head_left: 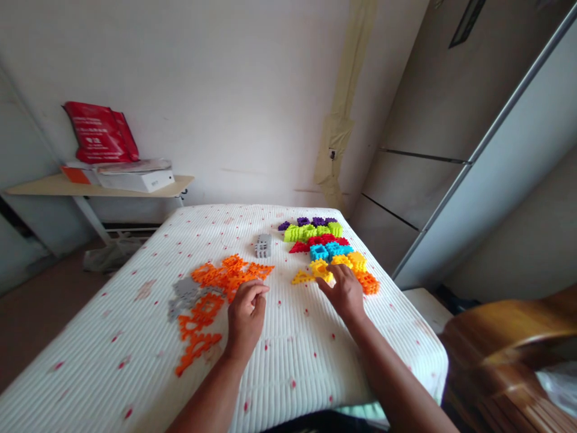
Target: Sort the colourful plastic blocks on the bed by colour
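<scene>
We curl left hand [246, 308] beside orange pieces [237, 273] on quilted cover [283, 349], cannot tell grip; we set right hand [346, 291] at yellow pieces [318, 266], thumb spread from fingers, hold unclear; lime blocks [293, 233], blue blocks [339, 249] grouped, likely for telling colours apart.

Orange notched plastic pieces [211, 274] lie around ten o'clock from the left hand [246, 308], yellow notched plastic pieces [317, 266] between ten and one from the right hand [346, 293].
</scene>
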A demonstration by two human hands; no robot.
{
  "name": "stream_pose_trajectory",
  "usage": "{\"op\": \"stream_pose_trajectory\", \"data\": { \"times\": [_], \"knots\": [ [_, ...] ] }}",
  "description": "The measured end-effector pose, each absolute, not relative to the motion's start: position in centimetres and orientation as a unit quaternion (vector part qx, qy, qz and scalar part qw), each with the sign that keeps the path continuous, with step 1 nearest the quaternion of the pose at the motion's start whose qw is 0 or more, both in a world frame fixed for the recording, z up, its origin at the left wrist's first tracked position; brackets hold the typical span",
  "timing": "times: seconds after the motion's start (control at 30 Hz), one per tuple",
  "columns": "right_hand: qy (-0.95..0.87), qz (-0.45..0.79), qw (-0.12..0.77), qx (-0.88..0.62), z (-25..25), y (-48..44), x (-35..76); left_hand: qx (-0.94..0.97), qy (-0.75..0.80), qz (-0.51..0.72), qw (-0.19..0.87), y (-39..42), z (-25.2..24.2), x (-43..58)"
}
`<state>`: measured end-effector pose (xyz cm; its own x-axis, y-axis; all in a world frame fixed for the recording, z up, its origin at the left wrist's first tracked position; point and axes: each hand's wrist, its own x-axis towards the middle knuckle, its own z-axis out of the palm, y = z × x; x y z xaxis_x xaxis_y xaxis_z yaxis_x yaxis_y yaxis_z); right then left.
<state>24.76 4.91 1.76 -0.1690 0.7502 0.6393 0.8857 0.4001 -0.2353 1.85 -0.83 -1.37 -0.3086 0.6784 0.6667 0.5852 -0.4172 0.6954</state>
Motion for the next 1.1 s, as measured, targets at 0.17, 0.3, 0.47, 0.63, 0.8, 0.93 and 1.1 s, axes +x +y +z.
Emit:
{"op": "stream_pose_trajectory", "data": {
  "times": [0.17, 0.3, 0.47, 0.63, 0.8, 0.93, 1.1],
  "knots": [
    [-0.748, -0.083, 0.314, -0.579, 1.5, 6.5, 25.1, 0.583, 0.536, 0.61, 0.034, -0.9, -1.2, 1.8],
    [-0.743, -0.066, 0.306, -0.591, 1.2, 6.4, 25.1, 0.584, 0.538, 0.606, 0.037, -0.9, -1.0, 1.9],
    [-0.742, -0.069, 0.284, -0.603, 1.1, 6.5, 24.9, 0.587, 0.537, 0.604, 0.039, -0.9, -1.1, 1.8],
    [-0.743, -0.089, 0.281, -0.601, 0.8, 6.6, 24.8, 0.59, 0.533, 0.604, 0.044, -0.8, -1.3, 1.8],
    [-0.745, -0.103, 0.28, -0.596, 0.3, 6.7, 24.7, 0.585, 0.533, 0.61, 0.04, -0.9, -1.2, 1.9],
    [-0.743, -0.119, 0.293, -0.59, 0.4, 6.6, 24.7, 0.588, 0.532, 0.608, 0.04, -1.1, -0.8, 1.9],
    [-0.775, -0.128, 0.373, -0.494, 0.9, 5.7, 24.5, 0.598, 0.533, 0.598, 0.031, -1.4, -0.5, 2.4]
  ]
}}
